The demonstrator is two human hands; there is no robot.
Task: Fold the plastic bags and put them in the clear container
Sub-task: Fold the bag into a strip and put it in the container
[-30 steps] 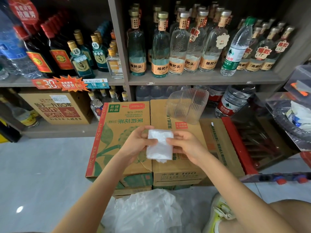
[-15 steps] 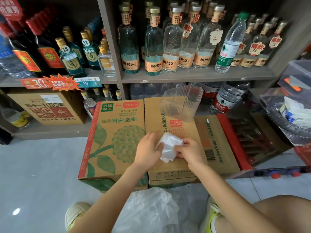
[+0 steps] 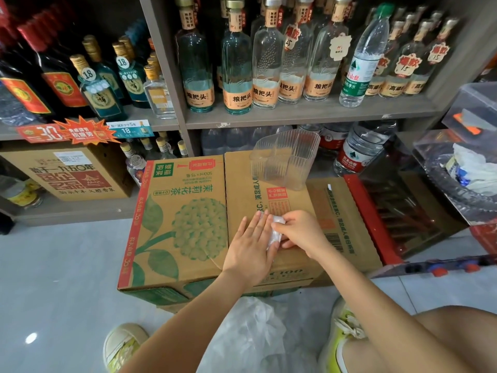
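A small folded white plastic bag lies on top of the cardboard boxes, mostly covered by my hands. My left hand lies flat with straight fingers pressing on the bag's left side. My right hand pinches the bag's right edge with curled fingers. The clear ribbed container stands empty on the box a little beyond my hands. A loose pile of clear plastic bags lies on the floor between my feet.
Shelves of glass liquor bottles and water bottles rise behind the boxes. A red crate sits to the right, with clear bins beyond it. Grey floor stretches left.
Both hands came down from mid-air and set the bag onto the box. The bag is folded smaller, and my left hand has flattened on it.
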